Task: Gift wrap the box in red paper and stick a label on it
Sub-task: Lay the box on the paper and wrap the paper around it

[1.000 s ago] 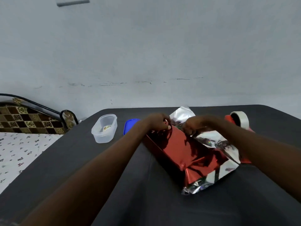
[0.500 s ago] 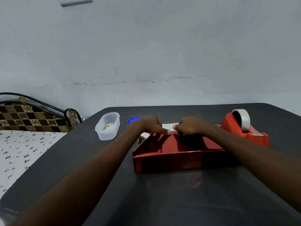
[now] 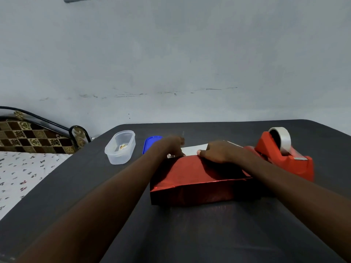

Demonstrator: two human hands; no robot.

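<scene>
Seen from the head camera, a box (image 3: 195,179) wrapped in red paper lies on a dark worktop (image 3: 190,234), both hands at its far edge: the left hand (image 3: 173,146) pinching paper, the right hand (image 3: 220,151) resting on top, its grip unclear, a red tape dispenser (image 3: 284,156) just beside.

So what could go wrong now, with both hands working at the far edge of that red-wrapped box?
1. The paper flap past the far edge looks loose; if the left hand or right hand lifts, it may spring open.
2. The tape dispenser sits right beside the box; reaching for tape means freeing a hand.
3. The foil looks slippery, so the box may slide on the table.
</scene>
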